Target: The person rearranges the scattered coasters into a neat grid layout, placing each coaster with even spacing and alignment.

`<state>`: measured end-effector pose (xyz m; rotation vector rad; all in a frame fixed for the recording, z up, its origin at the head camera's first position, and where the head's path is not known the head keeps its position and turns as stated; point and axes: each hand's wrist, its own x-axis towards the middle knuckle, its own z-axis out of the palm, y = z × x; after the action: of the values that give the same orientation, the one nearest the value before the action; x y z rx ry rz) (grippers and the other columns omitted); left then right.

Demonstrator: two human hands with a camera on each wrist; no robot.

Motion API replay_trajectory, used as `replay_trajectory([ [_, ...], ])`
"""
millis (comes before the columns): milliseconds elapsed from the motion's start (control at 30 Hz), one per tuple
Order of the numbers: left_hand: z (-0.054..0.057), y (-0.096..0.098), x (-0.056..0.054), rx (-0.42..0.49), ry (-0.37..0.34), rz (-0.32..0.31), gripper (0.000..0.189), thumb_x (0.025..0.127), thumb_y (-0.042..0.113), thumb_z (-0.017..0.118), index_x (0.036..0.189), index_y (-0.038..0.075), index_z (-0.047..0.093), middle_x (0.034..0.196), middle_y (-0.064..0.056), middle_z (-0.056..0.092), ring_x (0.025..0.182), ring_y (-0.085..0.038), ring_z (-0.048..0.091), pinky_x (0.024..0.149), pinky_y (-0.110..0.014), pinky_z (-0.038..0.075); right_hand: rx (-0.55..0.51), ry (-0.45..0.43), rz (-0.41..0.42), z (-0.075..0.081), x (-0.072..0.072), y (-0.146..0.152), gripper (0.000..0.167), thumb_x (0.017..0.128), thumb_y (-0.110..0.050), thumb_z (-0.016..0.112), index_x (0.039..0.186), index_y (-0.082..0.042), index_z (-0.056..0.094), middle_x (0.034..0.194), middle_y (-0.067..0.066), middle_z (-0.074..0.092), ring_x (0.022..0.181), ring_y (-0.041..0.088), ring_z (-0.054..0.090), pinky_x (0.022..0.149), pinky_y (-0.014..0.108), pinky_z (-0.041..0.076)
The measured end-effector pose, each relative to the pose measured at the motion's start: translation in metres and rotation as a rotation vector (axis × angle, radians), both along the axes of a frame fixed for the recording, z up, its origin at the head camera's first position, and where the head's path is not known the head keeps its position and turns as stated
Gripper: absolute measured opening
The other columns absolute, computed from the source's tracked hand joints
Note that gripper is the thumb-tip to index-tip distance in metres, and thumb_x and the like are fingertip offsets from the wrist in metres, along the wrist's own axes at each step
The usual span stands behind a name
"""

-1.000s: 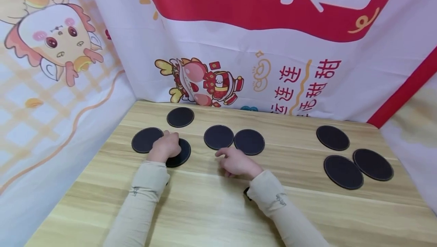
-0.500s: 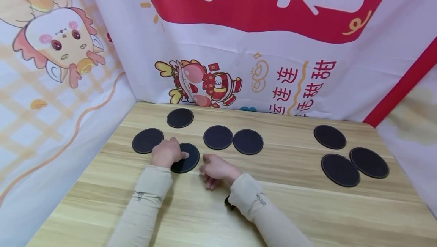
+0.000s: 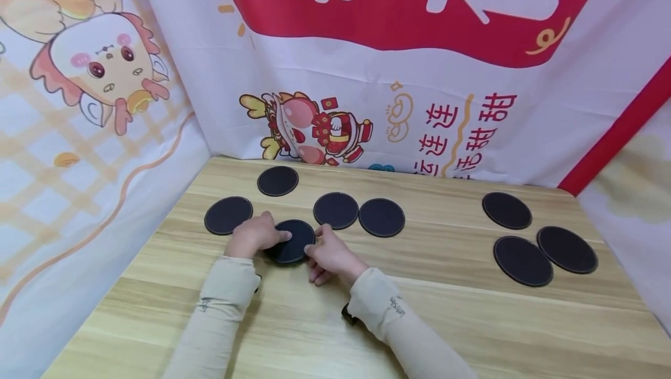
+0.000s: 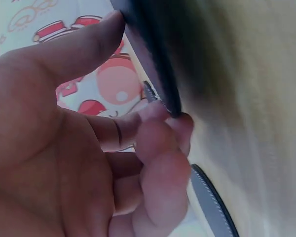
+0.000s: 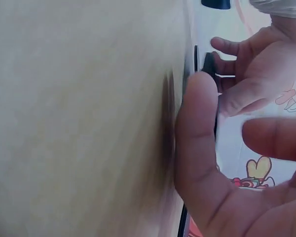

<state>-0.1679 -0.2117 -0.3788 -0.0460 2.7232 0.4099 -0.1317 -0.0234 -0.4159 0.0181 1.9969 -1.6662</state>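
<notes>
A round black coaster (image 3: 291, 241) is between the two hands in the head view, a shadow along its near edge. My left hand (image 3: 255, 233) holds it by the left side, thumb on top. The left wrist view shows that hand's thumb and fingertips (image 4: 158, 143) at the rim of the coaster (image 4: 155, 54), which is raised off the wood. My right hand (image 3: 332, 254) is at the coaster's right edge, thumb and forefinger right at the rim. In the right wrist view, the right hand's fingers (image 5: 197, 123) are spread, with a gap between thumb and forefinger.
Other black coasters lie flat on the wooden table (image 3: 419, 321): one coaster (image 3: 228, 215) left, another (image 3: 278, 181) behind, a side-by-side pair with one coaster (image 3: 381, 217) at centre, and three at right including one coaster (image 3: 523, 261). Printed cloth (image 3: 325, 64) hangs behind.
My left hand has drawn the coaster rightward and lifted it slightly off the table. The right hand has moved left, up to the coaster's right edge.
</notes>
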Motion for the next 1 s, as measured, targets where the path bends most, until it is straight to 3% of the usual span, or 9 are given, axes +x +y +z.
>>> replay_trajectory([
  [200,0.010,0.007,0.000,0.066,0.004,-0.042,0.055,0.098,0.042,0.065,0.124,-0.005,0.054,0.114,-0.020,0.064,0.094,-0.032,0.059,0.082,-0.049,0.048,-0.050,0.050,-0.133,0.004,-0.004,0.006,0.031,0.103,-0.004,0.052,0.128,-0.005,0.034,0.081,0.025,0.065,0.048,0.022,0.061,0.046,0.035,0.056],
  [367,0.014,0.013,0.000,0.118,0.046,-0.068,0.045,0.099,0.038,0.064,0.117,-0.002,0.055,0.102,-0.015,0.063,0.086,-0.030,0.057,0.076,-0.044,0.048,-0.074,0.076,-0.176,0.007,-0.010,0.017,0.030,0.102,-0.001,0.050,0.126,-0.007,0.034,0.079,0.026,0.066,0.047,0.020,0.060,0.045,0.032,0.055],
  [467,0.014,0.016,-0.002,0.177,0.082,-0.076,0.039,0.100,0.035,0.064,0.115,0.000,0.055,0.105,-0.016,0.063,0.092,-0.031,0.059,0.080,-0.045,0.048,-0.108,0.083,-0.166,0.009,-0.014,0.025,0.037,0.102,-0.001,0.050,0.134,-0.008,0.034,0.079,0.025,0.065,0.048,0.020,0.060,0.046,0.033,0.056],
  [600,0.012,0.022,-0.005,0.262,0.135,-0.092,0.039,0.101,0.031,0.063,0.123,0.001,0.053,0.112,-0.018,0.063,0.102,-0.033,0.058,0.090,-0.048,0.046,-0.138,0.113,-0.132,0.011,-0.017,0.039,0.053,0.103,-0.002,0.050,0.151,-0.012,0.033,0.078,0.024,0.066,0.050,0.021,0.062,0.049,0.035,0.057],
  [800,0.009,0.032,-0.010,0.427,0.190,-0.094,0.041,0.102,0.025,0.062,0.136,0.004,0.053,0.100,-0.013,0.058,0.084,-0.027,0.057,0.076,-0.041,0.047,-0.273,0.083,-0.078,0.013,-0.022,0.065,0.064,0.103,-0.005,0.053,0.159,-0.021,0.025,0.081,0.024,0.067,0.052,0.020,0.063,0.054,0.036,0.059],
  [1000,0.011,0.047,-0.010,0.690,0.220,-0.066,0.044,0.100,0.011,0.062,0.142,0.001,0.052,0.106,-0.017,0.054,0.075,-0.030,0.062,0.071,-0.044,0.057,-0.391,0.052,-0.060,0.017,-0.025,0.088,0.070,0.103,-0.005,0.054,0.160,-0.027,0.020,0.076,0.017,0.069,0.052,0.020,0.063,0.053,0.034,0.057],
])
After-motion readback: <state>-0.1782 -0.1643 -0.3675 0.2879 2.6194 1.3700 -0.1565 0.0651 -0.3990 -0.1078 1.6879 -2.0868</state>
